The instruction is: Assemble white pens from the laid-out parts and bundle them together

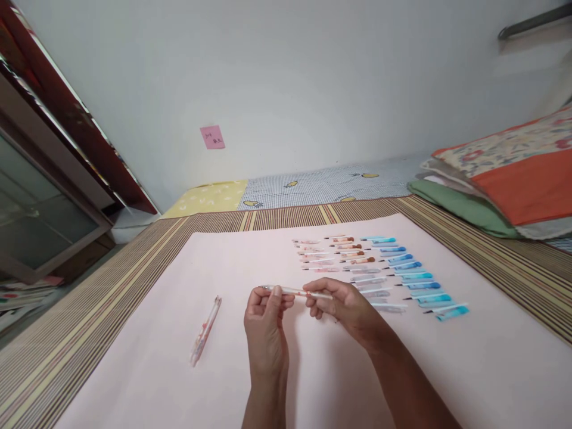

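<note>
We hold a white pen (298, 292) with reddish-orange marks level above a pale pink sheet (129, 369). Taking this pen as the dial's centre, with twelve away from us, its tip points to nine o'clock. Our left hand (267, 316) pinches the tip end between thumb and fingers, the point poking out just beyond them; our right hand (346, 304) pinches the opposite end.

At eight o'clock, well apart from the left hand, clear pens (204, 333) with reddish marks lie close together on the sheet; we cannot tell their exact number. From one to three o'clock we see rows of pen parts: pinkish barrels (319, 262) at one, brown-ended barrels (367, 260) at two, blue barrels (431, 286) nearer three, with greyish barrels (379, 294) just beside the right hand. Thin white sticks lie alongside many barrels. A pink note (212, 137) sits on the wall at eleven.
</note>
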`<state>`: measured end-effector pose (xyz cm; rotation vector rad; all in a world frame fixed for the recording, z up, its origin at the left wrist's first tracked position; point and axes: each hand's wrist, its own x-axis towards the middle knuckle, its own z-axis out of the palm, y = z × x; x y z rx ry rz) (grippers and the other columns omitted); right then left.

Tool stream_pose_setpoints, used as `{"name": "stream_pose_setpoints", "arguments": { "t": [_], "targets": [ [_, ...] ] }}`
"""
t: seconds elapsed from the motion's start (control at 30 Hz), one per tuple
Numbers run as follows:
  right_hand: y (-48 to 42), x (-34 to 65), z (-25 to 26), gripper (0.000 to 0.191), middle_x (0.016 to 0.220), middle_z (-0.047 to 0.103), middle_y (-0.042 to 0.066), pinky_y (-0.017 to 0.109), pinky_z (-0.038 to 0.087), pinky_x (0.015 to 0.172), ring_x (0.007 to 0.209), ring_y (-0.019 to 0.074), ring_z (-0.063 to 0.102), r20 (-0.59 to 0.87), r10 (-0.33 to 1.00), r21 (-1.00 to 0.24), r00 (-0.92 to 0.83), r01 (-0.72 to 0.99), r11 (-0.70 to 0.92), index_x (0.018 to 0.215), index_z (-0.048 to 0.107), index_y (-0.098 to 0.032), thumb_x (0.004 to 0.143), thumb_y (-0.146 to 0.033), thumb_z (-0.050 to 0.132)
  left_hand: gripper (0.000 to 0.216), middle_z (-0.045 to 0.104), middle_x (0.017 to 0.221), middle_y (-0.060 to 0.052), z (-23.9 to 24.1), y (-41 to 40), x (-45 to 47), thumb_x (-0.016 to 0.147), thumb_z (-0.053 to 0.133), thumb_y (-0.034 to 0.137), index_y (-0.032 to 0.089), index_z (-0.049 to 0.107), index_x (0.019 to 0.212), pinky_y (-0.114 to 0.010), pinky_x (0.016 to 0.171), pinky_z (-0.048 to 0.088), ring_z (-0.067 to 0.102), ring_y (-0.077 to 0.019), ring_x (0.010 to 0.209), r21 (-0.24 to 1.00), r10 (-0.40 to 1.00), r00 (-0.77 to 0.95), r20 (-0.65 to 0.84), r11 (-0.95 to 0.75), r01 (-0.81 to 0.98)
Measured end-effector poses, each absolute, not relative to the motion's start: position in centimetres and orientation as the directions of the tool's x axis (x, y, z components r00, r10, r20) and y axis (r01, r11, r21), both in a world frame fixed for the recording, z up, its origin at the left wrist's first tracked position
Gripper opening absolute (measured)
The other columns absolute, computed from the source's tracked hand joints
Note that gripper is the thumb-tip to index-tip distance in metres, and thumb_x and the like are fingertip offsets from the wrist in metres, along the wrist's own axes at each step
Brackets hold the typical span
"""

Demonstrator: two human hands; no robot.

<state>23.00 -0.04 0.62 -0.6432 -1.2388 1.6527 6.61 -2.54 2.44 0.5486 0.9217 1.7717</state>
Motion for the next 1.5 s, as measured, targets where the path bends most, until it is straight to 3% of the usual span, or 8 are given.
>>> {"name": "stream_pose_setpoints", "arguments": {
  "t": [0.27, 0.43, 0.57, 0.67, 0.77, 1.03, 1.37, 1.5],
  "targets": [
    [-0.3, 21.9, 1.0, 0.028, 0.081, 0.073, 0.005, 0.03, 0.046, 0.063, 0.067, 0.0163, 0.063, 0.071, 0.911, -0.99, -0.405, -0.137, 0.016, 0.1, 0.07, -0.019, 0.086, -0.042, 0.072, 0.026, 0.068, 0.077, -0.003, 1.8, -2.8, 6.9, 0.076, 0.082, 0.035, 0.017, 0.065, 0.082, -0.024, 0.069, 0.05, 0.062, -0.0133, 0.071, 0.908, 0.944, -0.327, 0.054, -0.182, -0.376],
    [-1.0, 21.0, 1.6, 0.024, 0.082, 0.072, 0.005, 0.031, 0.044, 0.065, 0.073, 0.0186, 0.063, 0.007, 0.858, -1.0, -0.514, 0.006, 0.012, 0.088, 0.068, -0.018, 0.088, -0.043, 0.067, 0.025, 0.064, 0.065, -0.001, 2.0, -2.8, 5.8, 0.077, 0.078, 0.038, 0.017, 0.067, 0.084, -0.023, 0.057, 0.043, 0.056, -0.0131, 0.059, 0.976, 0.978, -0.208, 0.029, -0.072, -0.204],
    [-1.3, 20.7, 1.4, 0.023, 0.08, 0.069, 0.003, 0.029, 0.041, 0.068, 0.076, 0.0175, 0.058, 0.008, 0.849, -0.975, -0.528, 0.183, 0.123, 0.083, 0.071, -0.018, 0.089, -0.039, 0.065, 0.02, 0.057, 0.056, 0.002, 1.9, -2.7, 2.8, 0.072, 0.077, 0.03, 0.019, 0.061, 0.069, -0.024, 0.052, 0.036, 0.05, -0.0135, 0.05, 0.992, 0.995, -0.087, -0.051, 0.06, 0.108],
    [-1.3, 20.7, 0.8, 0.019, 0.079, 0.067, 0.002, 0.029, 0.041, 0.066, 0.074, 0.0169, 0.056, -0.058, 0.871, -0.95, -0.487, 0.294, 0.101, 0.085, 0.071, -0.018, 0.088, -0.036, 0.064, 0.014, 0.058, 0.057, 0.001, 1.1, -2.6, -0.3, 0.073, 0.069, 0.022, 0.022, 0.057, 0.064, -0.027, 0.053, 0.033, 0.053, -0.017, 0.052, 0.811, 0.971, -0.227, -0.078, 0.194, 0.552],
    [-1.4, 20.6, 0.4, 0.017, 0.079, 0.067, 0.002, 0.029, 0.041, 0.065, 0.074, 0.0175, 0.056, -0.084, 0.889, -0.932, -0.45, 0.35, 0.09, 0.084, 0.069, -0.019, 0.088, -0.036, 0.064, 0.011, 0.063, 0.061, -0.002, 0.6, -2.4, -3.1, 0.074, 0.063, 0.021, 0.024, 0.059, 0.065, -0.031, 0.058, 0.032, 0.058, -0.0224, 0.059, 0.574, 0.945, -0.323, -0.056, 0.295, 0.764],
    [-1.5, 20.8, 0.6, 0.017, 0.08, 0.067, 0.004, 0.03, 0.041, 0.065, 0.074, 0.0183, 0.058, -0.108, 0.887, -0.921, -0.448, 0.382, 0.081, 0.083, 0.068, -0.02, 0.088, -0.035, 0.062, 0.017, 0.072, 0.088, -0.008, 1.9, -2.9, -8.6, 0.078, 0.061, 0.039, 0.025, 0.061, 0.088, -0.035, 0.066, 0.041, 0.066, -0.0298, 0.079, 0.437, 0.83, -0.554, -0.065, 0.523, 0.732],
    [-1.5, 21.2, 1.0, 0.016, 0.081, 0.067, 0.003, 0.029, 0.041, 0.065, 0.075, 0.0176, 0.057, -0.113, 0.891, -0.921, -0.44, 0.382, 0.072, 0.083, 0.066, -0.021, 0.089, -0.034, 0.06, 0.006, 0.07, 0.069, -0.01, -0.4, -2.7, -9.1, 0.067, 0.063, 0.027, 0.025, 0.059, 0.063, -0.04, 0.065, 0.04, 0.062, -0.0324, 0.069, 0.383, 0.781, -0.616, -0.104, 0.603, 0.7],
    [-1.5, 21.1, 1.4, 0.016, 0.083, 0.067, 0.002, 0.029, 0.042, 0.065, 0.074, 0.0166, 0.057, -0.086, 0.899, -0.927, -0.429, 0.365, 0.085, 0.085, 0.066, -0.021, 0.09, -0.033, 0.059, 0.017, 0.062, 0.06, -0.005, 0.7, -3.0, -8.9, 0.07, 0.068, 0.037, 0.023, 0.061, 0.062, -0.036, 0.062, 0.038, 0.055, -0.0249, 0.06, 0.566, 0.781, -0.621, -0.058, 0.538, 0.624]
  ]
}}
